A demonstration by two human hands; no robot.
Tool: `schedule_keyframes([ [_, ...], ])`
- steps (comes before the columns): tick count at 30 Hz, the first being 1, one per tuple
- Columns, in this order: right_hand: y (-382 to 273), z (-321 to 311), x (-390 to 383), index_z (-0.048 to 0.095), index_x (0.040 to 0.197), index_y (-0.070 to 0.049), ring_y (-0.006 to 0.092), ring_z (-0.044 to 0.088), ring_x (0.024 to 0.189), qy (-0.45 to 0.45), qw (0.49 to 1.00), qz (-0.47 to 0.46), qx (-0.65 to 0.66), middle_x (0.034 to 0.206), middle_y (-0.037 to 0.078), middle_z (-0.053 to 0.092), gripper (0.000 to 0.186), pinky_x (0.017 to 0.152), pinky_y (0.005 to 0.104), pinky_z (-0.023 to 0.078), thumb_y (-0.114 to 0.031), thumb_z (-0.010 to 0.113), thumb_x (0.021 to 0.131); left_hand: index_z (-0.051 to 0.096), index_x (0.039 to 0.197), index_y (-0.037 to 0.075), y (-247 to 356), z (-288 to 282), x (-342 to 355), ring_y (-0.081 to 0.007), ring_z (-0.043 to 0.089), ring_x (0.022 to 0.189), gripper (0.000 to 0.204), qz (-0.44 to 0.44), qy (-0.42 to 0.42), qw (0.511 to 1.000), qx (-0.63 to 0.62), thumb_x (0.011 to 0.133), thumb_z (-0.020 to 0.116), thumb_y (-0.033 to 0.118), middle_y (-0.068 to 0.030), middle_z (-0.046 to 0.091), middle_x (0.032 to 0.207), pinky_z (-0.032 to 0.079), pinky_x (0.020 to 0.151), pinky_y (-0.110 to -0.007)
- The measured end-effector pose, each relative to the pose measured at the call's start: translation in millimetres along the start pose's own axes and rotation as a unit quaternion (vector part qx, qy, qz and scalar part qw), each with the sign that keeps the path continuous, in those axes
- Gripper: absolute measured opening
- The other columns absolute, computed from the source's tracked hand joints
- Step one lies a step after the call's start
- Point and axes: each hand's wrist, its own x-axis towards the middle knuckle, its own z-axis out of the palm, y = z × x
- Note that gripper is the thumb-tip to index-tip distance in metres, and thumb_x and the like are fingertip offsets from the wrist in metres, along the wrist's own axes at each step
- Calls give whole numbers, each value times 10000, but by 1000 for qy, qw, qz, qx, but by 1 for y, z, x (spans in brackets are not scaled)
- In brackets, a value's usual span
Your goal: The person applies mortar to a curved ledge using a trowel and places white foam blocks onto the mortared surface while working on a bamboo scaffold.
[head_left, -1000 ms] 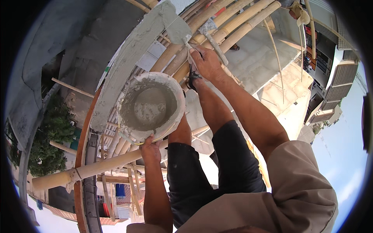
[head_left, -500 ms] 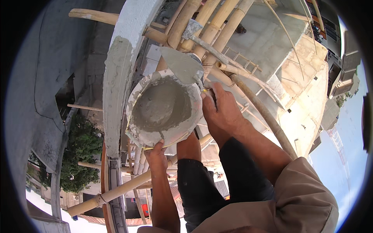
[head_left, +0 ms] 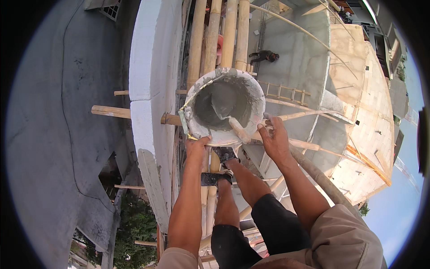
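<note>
One round bucket (head_left: 258,102), its pale rim crusted and its inside coated with grey mortar (head_left: 202,106), is gripped at its near-left rim by the left hand (head_left: 197,147). The right hand (head_left: 274,136), fingers partly curled, is held at its right rim; whether that rim is gripped cannot be told. Inside the bucket one smeared trowel (head_left: 239,130) is laid, blade pointed away and slightly left, handle slanted back over the near rim. Four bamboo poles (head_left: 229,36) are ranged beyond the bucket.

The round whitish bucket (head_left: 259,101) is crusted with rough, matt grey mortar (head_left: 202,104), the tan trowel handle (head_left: 239,130) at its near rim looks wooden, the long yellowish bamboo poles (head_left: 229,33) smooth, the white ledge (head_left: 142,58) matt.
</note>
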Motion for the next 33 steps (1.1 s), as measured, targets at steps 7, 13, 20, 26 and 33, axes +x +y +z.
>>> schedule_keyframes([
  [7,27,-48,170,531,1401,46,368,677,1074,125,992,22,-18,1174,251,678,615,943,442,523,-253,719,897,521,1310,-82,13,29,103,-334,686,1081,470,-63,-38,997,32,879,699,-23,-191,646,1229,614,935,-481],
  [13,36,-130,251,495,1407,59,462,621,1177,132,981,12,-143,1240,302,638,660,1007,505,500,-231,739,867,542,1215,50,6,21,32,-275,679,1043,355,-130,26,955,265,961,726,216,-155,652,1247,602,790,-502],
  [20,5,-196,274,420,1481,-36,452,561,1275,131,954,43,-267,1337,276,592,731,1061,512,485,-222,755,859,565,813,25,-51,-162,-110,-225,591,480,422,-130,179,963,156,1050,591,373,-97,608,690,535,463,-390],
  [26,9,-235,263,391,1507,-71,434,562,1287,163,947,84,-262,1369,247,576,765,1066,523,483,-237,761,858,620,1305,52,-71,-216,-259,-210,595,637,450,-165,262,923,230,905,440,-44,-91,597,877,574,580,-375],
  [33,70,-288,249,353,1531,-48,498,505,1307,266,947,150,-103,1370,341,524,816,1093,534,448,-192,770,844,554,1336,3,-86,-227,-338,-287,691,859,440,-263,165,915,256,904,489,-51,-153,625,1035,619,729,-440],
])
